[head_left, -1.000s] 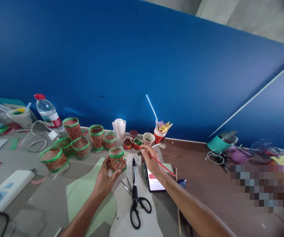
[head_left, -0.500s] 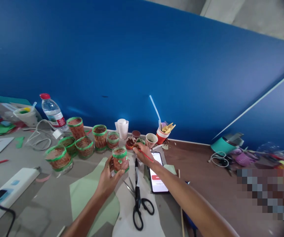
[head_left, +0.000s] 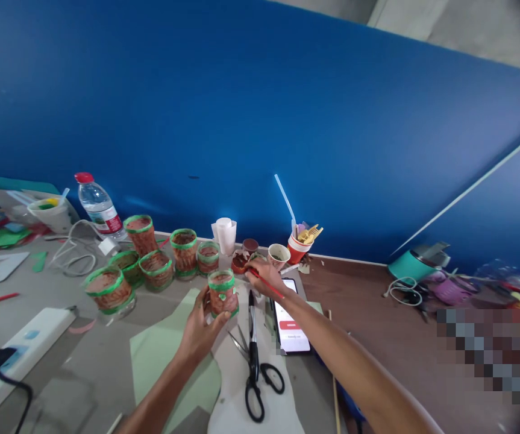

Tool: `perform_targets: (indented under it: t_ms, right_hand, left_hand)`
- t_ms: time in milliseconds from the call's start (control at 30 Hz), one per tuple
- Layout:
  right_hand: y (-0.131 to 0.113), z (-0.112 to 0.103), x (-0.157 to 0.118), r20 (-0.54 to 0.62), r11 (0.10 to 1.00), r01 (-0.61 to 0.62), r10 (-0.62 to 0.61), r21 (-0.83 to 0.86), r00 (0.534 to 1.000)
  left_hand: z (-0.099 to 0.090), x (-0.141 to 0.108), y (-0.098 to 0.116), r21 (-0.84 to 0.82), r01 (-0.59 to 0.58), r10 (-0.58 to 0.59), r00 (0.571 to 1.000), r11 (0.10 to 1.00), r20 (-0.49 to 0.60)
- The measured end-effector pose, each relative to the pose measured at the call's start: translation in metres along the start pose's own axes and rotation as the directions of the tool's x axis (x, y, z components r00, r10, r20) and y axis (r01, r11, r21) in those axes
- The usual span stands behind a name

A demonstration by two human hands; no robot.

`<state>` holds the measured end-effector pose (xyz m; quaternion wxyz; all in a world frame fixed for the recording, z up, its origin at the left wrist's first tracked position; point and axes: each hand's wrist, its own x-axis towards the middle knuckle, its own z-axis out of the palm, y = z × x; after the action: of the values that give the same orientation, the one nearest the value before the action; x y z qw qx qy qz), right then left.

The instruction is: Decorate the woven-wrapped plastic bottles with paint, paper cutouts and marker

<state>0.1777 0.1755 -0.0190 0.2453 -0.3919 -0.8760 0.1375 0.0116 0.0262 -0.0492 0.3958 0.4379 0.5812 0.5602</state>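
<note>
My left hand is wrapped round a small glass jar, painted reddish-brown with a green rim and little green patches on its side. A thin red paintbrush is pinched in my right hand. The brush's tip end points at a small pot of brown paint; whether it touches the paint I cannot tell. Just behind stands a dark round pot, and a paper cup is to the right. Below my hands lie black-handled scissors beside a black pen.
Several painted jars with green rims stand at the left, near a water bottle. A phone lies under my right forearm. A red-and-white cup holds wooden forks. A power strip and pale green paper are closer to me.
The whole view has shifted a few pixels. My left hand still holds the jar, and my right hand stays by the brown paint with the brush.
</note>
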Motion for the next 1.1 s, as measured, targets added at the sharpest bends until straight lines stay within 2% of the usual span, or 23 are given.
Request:
perform_targets:
  t_ms: [100,400,533,633,767,867,967,1100]
  right_hand:
    - [0.006,-0.003,0.001,0.002,1.000,0.022,-0.022,-0.006,1.000]
    - [0.023,-0.025,-0.009,0.126,0.973,0.228,-0.221,-0.046,0.967]
    - [0.022,-0.029,-0.015,0.139,0.969,0.230,-0.216,-0.090,0.966]
    - [0.021,-0.033,-0.025,0.107,0.975,0.182,-0.169,-0.130,0.980]
    - [0.022,-0.044,-0.053,-0.026,0.984,0.034,-0.039,-0.173,0.999]
    - [0.022,-0.054,-0.084,-0.164,0.980,-0.103,0.075,-0.172,0.984]
    - [0.012,-0.059,-0.118,-0.149,0.975,-0.160,0.137,-0.151,0.979]
    - [-0.021,-0.056,-0.151,0.057,0.993,0.044,-0.038,-0.113,0.998]
  left_hand:
    - [0.001,0.000,0.000,-0.018,0.008,-0.008,1.000,1.000,0.012]
    - [0.001,-0.001,-0.001,0.021,-0.001,0.000,1.000,1.000,0.004]
    - [0.001,0.000,-0.001,0.000,0.010,-0.010,1.000,1.000,0.001]
    - [0.001,-0.001,-0.001,-0.014,0.019,-0.019,1.000,1.000,0.001]
    - [0.001,-0.002,0.001,-0.035,0.009,-0.009,1.000,0.999,0.010]
    - [0.002,-0.002,0.003,-0.050,0.021,-0.021,1.000,0.999,0.003]
    - [0.002,-0.002,0.002,-0.041,0.033,-0.034,0.999,0.999,-0.018]
    - [0.002,-0.002,-0.001,-0.022,0.039,-0.039,0.999,0.999,0.012]
